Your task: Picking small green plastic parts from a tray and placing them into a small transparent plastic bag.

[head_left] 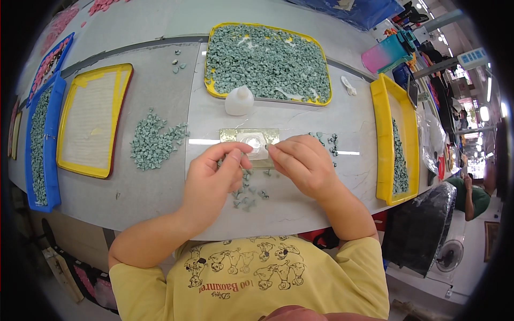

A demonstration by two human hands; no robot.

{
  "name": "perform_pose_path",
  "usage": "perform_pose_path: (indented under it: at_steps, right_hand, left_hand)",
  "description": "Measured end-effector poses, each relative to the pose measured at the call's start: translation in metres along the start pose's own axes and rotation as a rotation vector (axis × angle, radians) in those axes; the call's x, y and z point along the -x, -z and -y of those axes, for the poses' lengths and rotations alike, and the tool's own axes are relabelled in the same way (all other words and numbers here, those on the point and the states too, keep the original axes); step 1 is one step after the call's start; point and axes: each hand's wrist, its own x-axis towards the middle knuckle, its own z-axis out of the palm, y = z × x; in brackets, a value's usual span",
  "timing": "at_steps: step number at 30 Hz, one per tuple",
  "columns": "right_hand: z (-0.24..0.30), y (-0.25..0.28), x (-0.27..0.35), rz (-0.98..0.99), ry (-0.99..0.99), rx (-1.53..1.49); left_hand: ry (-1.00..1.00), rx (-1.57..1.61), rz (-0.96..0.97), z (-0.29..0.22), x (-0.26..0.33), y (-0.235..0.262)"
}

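Observation:
My left hand [214, 174] is closed in a pinch at the left side of a greenish see-through block [230, 134] with a pale round spot in its middle. From the right my right hand [306, 165] comes to the same block, thumb and forefinger pressed together at a tiny dark bit. What either pinch holds is too small to name. Several small grey-green pieces [245, 202] lie below the block, partly hidden by my left hand. More pieces [333, 140] sit in short rows beyond my right hand. A white squeeze bottle [239, 101] stands behind the block.
A yellow-rimmed tray [214, 33] full of green pieces lies at the back. Left are a loose pile [152, 139], a paper-lined tray [88, 120] and a blue bin [52, 176]. A yellow bin [383, 139] stands right, a pink-and-teal bottle [383, 55] behind it. Another person [476, 198] is at far right.

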Motion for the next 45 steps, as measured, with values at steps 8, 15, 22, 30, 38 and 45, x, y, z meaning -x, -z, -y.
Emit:
perform_pose_path:
  at_steps: [8,15,22,30,38,45]
  right_hand:
    - [0.002,-0.009,-0.006,0.049,0.088,0.087]
    - [0.007,-0.014,-0.011,0.077,0.111,0.097]
    - [0.016,-0.022,-0.007,-0.152,-0.197,-0.17]
    - [0.037,-0.022,-0.01,-0.118,-1.063,-1.058]
    - [0.044,-0.025,-0.008,-0.148,-1.032,-1.167]
    - [0.039,-0.027,-0.004,-0.169,-0.343,-0.537]
  left_hand:
    - [-0.046,0.028,-0.1,-0.002,-0.003,0.006]
    - [-0.101,0.061,-0.058,0.002,-0.002,0.021]
    - [-0.013,0.114,-0.08,-0.005,0.003,0.017]
    - [0.054,0.011,0.016,-0.002,0.01,0.024]
    - [0.158,-0.012,0.018,-0.003,0.008,0.017]
    - [0.202,-0.001,0.077,0.003,0.007,0.017]
